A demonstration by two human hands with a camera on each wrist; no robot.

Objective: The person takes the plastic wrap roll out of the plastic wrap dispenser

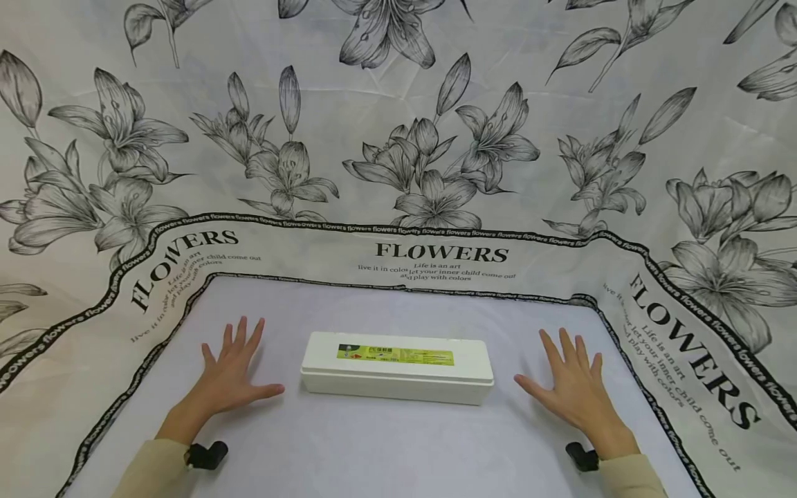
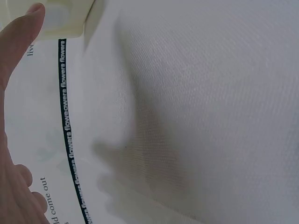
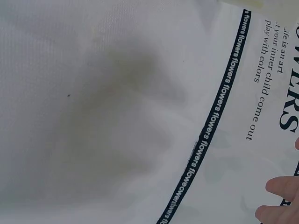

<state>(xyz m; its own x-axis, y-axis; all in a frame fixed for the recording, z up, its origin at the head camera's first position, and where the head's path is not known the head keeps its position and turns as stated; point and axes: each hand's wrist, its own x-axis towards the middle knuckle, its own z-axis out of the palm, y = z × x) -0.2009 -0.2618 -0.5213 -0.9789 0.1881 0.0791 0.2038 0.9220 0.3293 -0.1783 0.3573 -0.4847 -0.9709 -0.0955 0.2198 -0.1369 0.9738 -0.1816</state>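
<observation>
A long white box (image 1: 398, 387) with a lid lies across the middle of the white table in the head view. Its lid carries a yellow-green label with small print; whatever is inside is hidden. To the left of the box, my left hand (image 1: 227, 379) is spread with straight fingers, its thumb pointing toward the box's end. On the other side my right hand (image 1: 575, 387) is spread the same way, apart from the box. Both hands hold nothing. In the left wrist view the thumb (image 2: 23, 35) overlaps the corner of the box (image 2: 58, 25).
A white cloth (image 1: 429, 252) with printed flowers, the word FLOWERS and black bands borders the white tabletop (image 1: 349, 449) and rises behind it. Small black devices (image 1: 208, 455) sit at both wrists, beside pale sleeves.
</observation>
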